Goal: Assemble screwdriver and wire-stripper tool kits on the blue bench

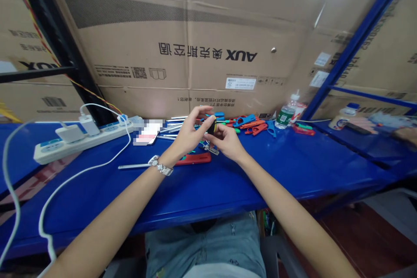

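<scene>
Near the middle of the blue table, my left hand (195, 128) has its thumb and fingers closed on a small black and yellow object (212, 126). My right hand (228, 140) is pinched just beside it, its fingertips hiding what they hold. A small metal piece (213, 150) shows just below the fingers. Under my left wrist lies a red plastic part (197, 158), with a metal rod (133, 167) to its left. Behind the hands are several metal rods (171, 129) and red, orange and blue plastic parts (256, 127).
A white power strip (97, 137) with plugs and cables stands at the left, beside a phone-like item (152, 132). At the right are a green-labelled bottle (286, 114) and a blue-capped bottle (343, 117). A cardboard wall (208, 21) rises behind.
</scene>
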`<state>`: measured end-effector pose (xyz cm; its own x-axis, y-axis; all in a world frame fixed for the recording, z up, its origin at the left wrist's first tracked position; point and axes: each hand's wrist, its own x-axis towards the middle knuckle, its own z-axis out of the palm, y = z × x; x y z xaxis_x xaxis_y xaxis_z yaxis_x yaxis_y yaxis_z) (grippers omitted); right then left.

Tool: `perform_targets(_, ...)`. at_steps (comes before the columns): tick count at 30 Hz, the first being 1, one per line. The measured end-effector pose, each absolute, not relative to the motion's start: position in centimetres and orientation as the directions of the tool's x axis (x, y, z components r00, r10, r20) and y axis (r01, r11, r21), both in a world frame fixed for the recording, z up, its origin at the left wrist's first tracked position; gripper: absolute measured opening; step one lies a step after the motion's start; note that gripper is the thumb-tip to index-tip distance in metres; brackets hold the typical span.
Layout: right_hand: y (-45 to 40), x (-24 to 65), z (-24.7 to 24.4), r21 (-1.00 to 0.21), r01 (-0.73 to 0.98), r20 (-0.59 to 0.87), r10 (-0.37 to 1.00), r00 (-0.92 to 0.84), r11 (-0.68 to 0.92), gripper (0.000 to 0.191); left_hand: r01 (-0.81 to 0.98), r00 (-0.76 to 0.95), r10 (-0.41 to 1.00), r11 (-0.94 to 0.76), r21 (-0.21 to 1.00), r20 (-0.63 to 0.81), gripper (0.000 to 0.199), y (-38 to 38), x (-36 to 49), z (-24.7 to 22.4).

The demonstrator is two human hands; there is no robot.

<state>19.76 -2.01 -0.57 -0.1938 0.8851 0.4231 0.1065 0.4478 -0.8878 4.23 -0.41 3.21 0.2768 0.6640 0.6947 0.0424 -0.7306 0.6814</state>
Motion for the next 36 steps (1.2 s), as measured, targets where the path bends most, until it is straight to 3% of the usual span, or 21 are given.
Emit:
perform_targets(4,-2.4,20.3,-0.4,-0.818,0.250,0.436,0.842,-0.318,0.518,0.037,0.038,0.396,0.660,-0.707,0.706,0.639,0.023,-0.7,3.7,3.6)
perform_targets(10,-2.2,19.2,-1.3,-0.780,0.254,0.571,0.816,-0.085,0.572,0.038,0.140,0.170,0.684,-0.729,0.669,0.709,0.033,-0.4,4.2,3.3)
perform_targets(14,-2.1,19.5,-0.8,-0.805,0.193,0.531,0.827,-0.185,0.560,0.039,0.165,0.350,0.615,-0.783,0.600,0.707,0.022,-0.7,3.6,3.5)
perform_targets(17,-2.5,20.0,-0.4,-0.825,0.197,0.461,0.833,-0.307,0.529,0.032,0.086,0.460,0.615,-0.748,0.658,0.640,0.027,-0.8,3.2,3.6)
perform_targets(21,-2.4,19.6,-0.6,-0.802,0.261,0.515,0.843,-0.154,0.537,0.032,0.075,0.318,0.664,-0.729,0.680,0.677,0.017,-0.4,3.8,3.2)
perform_targets(24,-2.1,19.1,-0.9,-0.795,0.240,0.570,0.821,-0.013,0.556,0.041,0.134,0.203,0.662,-0.749,0.649,0.722,0.025,-0.2,4.1,3.0)
perform_targets(30,-2.6,19.6,-0.6,-0.822,0.207,0.480,0.842,-0.247,0.530,0.040,0.077,0.423,0.621,-0.750,0.657,0.660,0.021,-0.2,3.3,3.0)
perform_targets(32,-2.6,19.6,-0.9,-0.794,0.245,0.511,0.830,-0.226,0.556,0.036,0.082,0.356,0.634,-0.753,0.653,0.686,0.016,-0.1,3.5,2.7)
perform_targets(36,-2.0,19.2,-1.9,-0.772,0.293,0.576,0.816,-0.056,0.564,0.038,0.173,0.188,0.670,-0.742,0.647,0.718,0.030,-0.1,4.3,2.1)
